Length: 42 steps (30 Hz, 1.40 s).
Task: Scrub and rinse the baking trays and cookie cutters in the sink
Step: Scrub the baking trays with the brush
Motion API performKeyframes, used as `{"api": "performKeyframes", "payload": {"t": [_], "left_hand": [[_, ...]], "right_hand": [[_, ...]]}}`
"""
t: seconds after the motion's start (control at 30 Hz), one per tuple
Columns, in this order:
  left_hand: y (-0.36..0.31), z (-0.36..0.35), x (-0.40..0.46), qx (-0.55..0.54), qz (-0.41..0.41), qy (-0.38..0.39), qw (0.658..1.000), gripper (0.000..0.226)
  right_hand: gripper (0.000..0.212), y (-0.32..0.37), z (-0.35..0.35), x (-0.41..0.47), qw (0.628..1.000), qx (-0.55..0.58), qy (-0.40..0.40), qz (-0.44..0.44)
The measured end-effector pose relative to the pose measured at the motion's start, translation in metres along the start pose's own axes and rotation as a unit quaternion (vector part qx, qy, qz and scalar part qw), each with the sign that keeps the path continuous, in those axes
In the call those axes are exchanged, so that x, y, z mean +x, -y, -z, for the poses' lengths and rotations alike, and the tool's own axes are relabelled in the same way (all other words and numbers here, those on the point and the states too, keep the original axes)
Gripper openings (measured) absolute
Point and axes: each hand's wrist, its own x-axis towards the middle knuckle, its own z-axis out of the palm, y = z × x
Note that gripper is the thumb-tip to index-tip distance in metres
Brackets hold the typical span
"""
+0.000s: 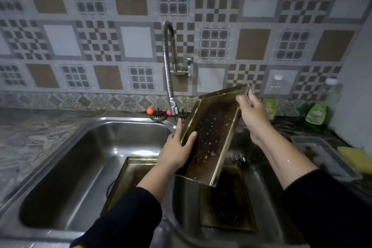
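Observation:
I hold a long, stained metal baking tray (pixel 213 137) tilted up over the right side of the sink; water drops dot its dark inside. My left hand (pixel 178 150) grips its near left rim, and my right hand (pixel 251 115) holds its far right edge. A second tray (pixel 130 175) lies in the steel sink basin (pixel 80 167) under my left forearm. A third stained tray (pixel 229 203) lies flat on the draining side below the held one. Small metal cookie cutters (pixel 239 157) sit just behind it.
The flexible tap (pixel 169 66) hangs over the sink's back edge, no water running. Two green dish-soap bottles (pixel 318 112) and a clear bottle (pixel 332 94) stand at the back right. A yellow sponge (pixel 354 157) rests on a grey rack (pixel 322 153) at the right.

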Motion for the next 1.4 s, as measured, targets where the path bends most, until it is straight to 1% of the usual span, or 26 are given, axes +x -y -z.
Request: {"api": "performKeyframes", "payload": {"t": [0.1,0.17,0.23,0.27,0.33,0.43,0.53,0.67,0.73,0.87,1.1,1.23,1.33,1.4], "left_hand": [[0.029,0.027,-0.004,-0.033,-0.015,0.016,0.999,0.068],[0.053,0.046,-0.007,-0.051,-0.028,0.001,0.998,0.064],[0.081,0.064,-0.008,-0.055,-0.021,-0.021,0.998,0.064],[0.095,0.074,-0.008,-0.048,-0.012,-0.031,0.998,0.065],[0.121,0.093,-0.008,-0.026,0.006,-0.051,0.998,0.066],[0.159,0.115,-0.009,0.016,0.074,-0.054,0.996,0.068],[0.195,0.122,-0.014,0.042,0.113,-0.022,0.992,0.068],[0.226,0.112,-0.015,0.073,0.132,0.040,0.988,0.066],[0.241,0.105,-0.010,0.069,0.146,0.072,0.984,0.068],[0.271,0.094,0.000,0.047,0.182,0.134,0.973,0.079],[0.278,0.087,0.001,0.060,0.211,0.169,0.961,0.089],[0.276,0.086,0.003,0.098,0.246,0.185,0.946,0.085],[0.273,0.087,0.007,0.158,0.228,0.183,0.943,0.083],[0.266,0.089,0.010,0.192,0.209,0.168,0.944,0.081]], "right_hand": [[0.054,-0.006,-0.032,-0.013,1.000,-0.004,0.023,-0.007],[0.058,-0.013,-0.054,-0.017,0.999,-0.022,0.035,-0.014],[0.062,-0.019,-0.075,-0.023,0.998,-0.042,0.050,-0.026],[0.064,-0.024,-0.083,-0.025,0.997,-0.063,0.047,-0.025],[0.067,-0.035,-0.093,-0.031,0.991,-0.130,0.012,-0.017],[0.076,-0.052,-0.092,-0.044,0.977,-0.207,-0.032,-0.029],[0.084,-0.064,-0.082,-0.058,0.965,-0.258,-0.051,-0.016],[0.084,-0.072,-0.069,-0.071,0.946,-0.320,-0.054,0.002],[0.083,-0.076,-0.062,-0.075,0.937,-0.343,-0.060,0.007],[0.080,-0.084,-0.053,-0.080,0.933,-0.354,-0.063,-0.001],[0.080,-0.097,-0.054,-0.085,0.940,-0.339,-0.032,-0.013],[0.079,-0.106,-0.058,-0.087,0.944,-0.327,-0.012,-0.034],[0.080,-0.111,-0.060,-0.089,0.939,-0.340,0.001,-0.051],[0.080,-0.113,-0.061,-0.091,0.933,-0.356,0.014,-0.058]]}}
